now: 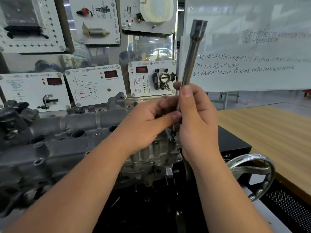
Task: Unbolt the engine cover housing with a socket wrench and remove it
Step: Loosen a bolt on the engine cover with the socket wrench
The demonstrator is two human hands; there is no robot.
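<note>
The right hand (193, 118) grips the lower shaft of a long socket wrench (191, 59), fingers curled around it with the thumb pressed along the front; the tool stands nearly upright, tilted slightly toward 1 o'clock, with its wider hexagonal socket end at the top against the whiteboard (252, 47). The left hand (148, 125) pinches the same shaft just below the right thumb, thumb tip and curled fingers closed on the metal. The lower tip of the tool emerges beneath both hands and appears to meet a bolt (173, 137) at the right end of the engine cover housing (80, 125), though contact is partly hidden by the hands. The housing is a grey cast-aluminium part lying across the engine from 9 o'clock to centre, with round open bores along its top face. At 4 o'clock from the hands, a chromed handwheel (252, 174) is mounted on the black engine stand (235, 142). A wooden counter (269, 135) lies at 3 o'clock. Behind the engine, at 11 o'clock, white training panels carry components, including a throttle body (163, 78).
</note>
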